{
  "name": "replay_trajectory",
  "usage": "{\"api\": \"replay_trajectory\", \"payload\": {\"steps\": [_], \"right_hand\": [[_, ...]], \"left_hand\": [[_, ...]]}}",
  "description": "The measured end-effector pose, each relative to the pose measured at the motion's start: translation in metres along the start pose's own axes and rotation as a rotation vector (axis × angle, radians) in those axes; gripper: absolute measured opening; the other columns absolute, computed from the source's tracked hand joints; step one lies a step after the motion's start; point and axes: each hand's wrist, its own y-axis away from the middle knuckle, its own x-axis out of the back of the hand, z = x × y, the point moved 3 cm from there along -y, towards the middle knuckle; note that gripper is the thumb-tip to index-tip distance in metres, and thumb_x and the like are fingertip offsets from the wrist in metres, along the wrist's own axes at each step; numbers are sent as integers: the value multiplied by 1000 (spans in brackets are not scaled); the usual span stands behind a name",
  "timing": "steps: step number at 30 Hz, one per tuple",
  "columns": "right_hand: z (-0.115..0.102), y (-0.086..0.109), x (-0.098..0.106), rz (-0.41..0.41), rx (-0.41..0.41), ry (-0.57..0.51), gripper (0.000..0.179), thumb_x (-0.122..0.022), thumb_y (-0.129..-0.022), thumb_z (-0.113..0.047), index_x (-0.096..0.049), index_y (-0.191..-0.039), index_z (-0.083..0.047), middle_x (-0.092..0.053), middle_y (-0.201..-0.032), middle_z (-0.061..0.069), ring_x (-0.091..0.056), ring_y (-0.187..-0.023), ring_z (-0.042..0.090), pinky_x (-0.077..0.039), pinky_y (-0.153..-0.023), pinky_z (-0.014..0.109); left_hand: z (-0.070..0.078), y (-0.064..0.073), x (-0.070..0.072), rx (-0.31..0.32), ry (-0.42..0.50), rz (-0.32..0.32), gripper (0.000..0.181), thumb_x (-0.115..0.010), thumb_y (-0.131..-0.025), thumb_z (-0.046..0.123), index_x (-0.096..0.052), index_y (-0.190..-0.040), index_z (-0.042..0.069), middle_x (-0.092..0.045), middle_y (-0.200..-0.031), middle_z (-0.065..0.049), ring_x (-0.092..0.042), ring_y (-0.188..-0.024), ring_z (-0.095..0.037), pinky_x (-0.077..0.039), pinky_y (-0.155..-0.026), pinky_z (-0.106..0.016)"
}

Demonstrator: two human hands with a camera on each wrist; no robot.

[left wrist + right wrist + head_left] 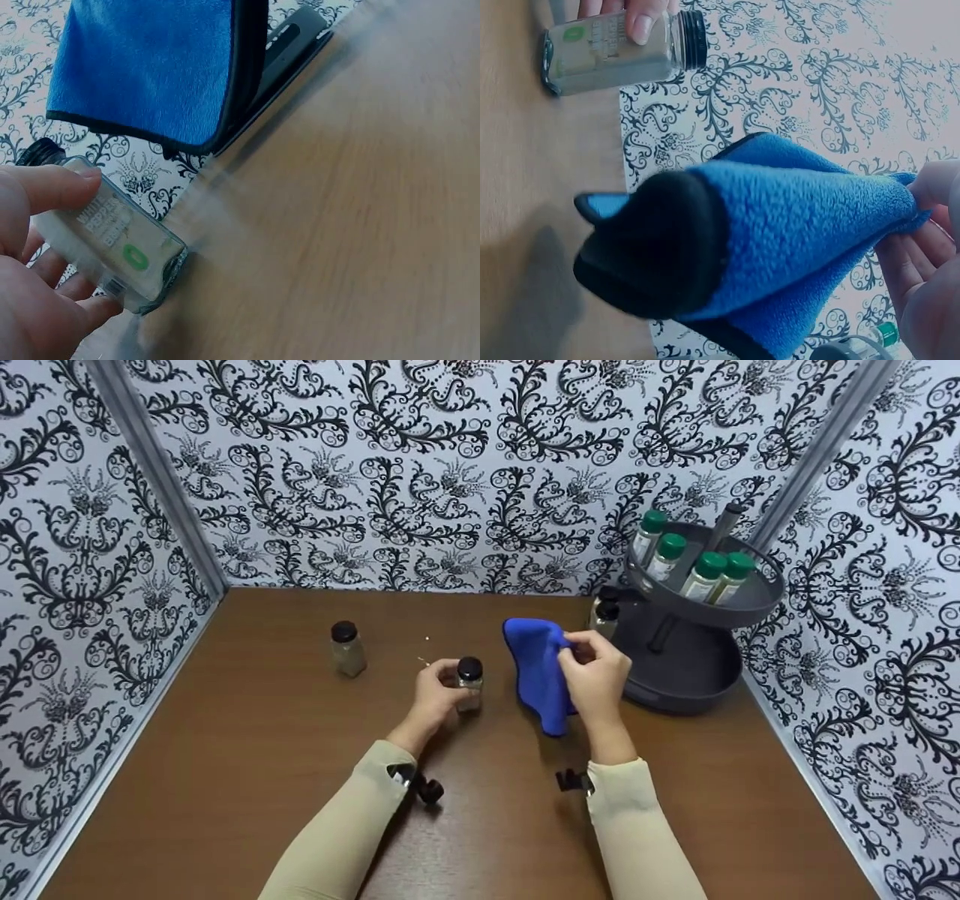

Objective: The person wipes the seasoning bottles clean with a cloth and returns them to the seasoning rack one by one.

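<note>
My left hand (437, 690) grips a clear glass spice jar (470, 684) with a black lid, thumb on one side and fingers on the other. The left wrist view shows its white pepper label (105, 221) with a green mark. To the right, my right hand (598, 667) pinches a blue cloth (538, 671) with dark edging by its upper part, and the cloth hangs down in folds. In the right wrist view the cloth (795, 232) spreads from my fingertips, with the jar (615, 49) beyond it.
Another black-lidded jar (347, 649) stands on the brown table (262, 780) at left. A dark two-tier round rack (682, 682) stands at the back right, with several green-capped jars (667, 556) on top and black-lidded jars (604, 619) at its lower left. Patterned walls (420, 472) enclose the table.
</note>
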Motion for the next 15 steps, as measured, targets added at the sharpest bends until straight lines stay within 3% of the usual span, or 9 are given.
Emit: {"api": "replay_trajectory", "payload": {"steps": [9, 11, 15], "right_hand": [[4, 3, -3, -20, -3, 33, 19, -75, -77, 8, -83, -87, -7, -80, -80, 10, -68, -66, 14, -53, -63, 11], [4, 3, -4, -29, 6, 36, 19, -74, -77, 8, -82, -87, -6, -80, -81, 9, -69, -66, 16, -53, -63, 12], [2, 1, -4, -37, 26, 41, 17, -74, -77, 7, -82, -87, -5, -80, -80, 9, -70, -67, 16, -52, -64, 10]], "left_hand": [[-4, -3, 2, -11, 9, -59, 55, -86, -63, -17, -72, -116, -8, -77, -105, -19, -68, -90, -12, -55, -81, -21], [-6, -5, 5, -20, 12, -97, 59, -86, -64, -16, -72, -120, -6, -77, -110, -19, -68, -93, -13, -55, -83, -22], [-11, -15, 16, -65, 26, -241, 71, -78, -71, -15, -64, -139, -2, -71, -130, -21, -68, -116, -23, -54, -96, -23]]}}
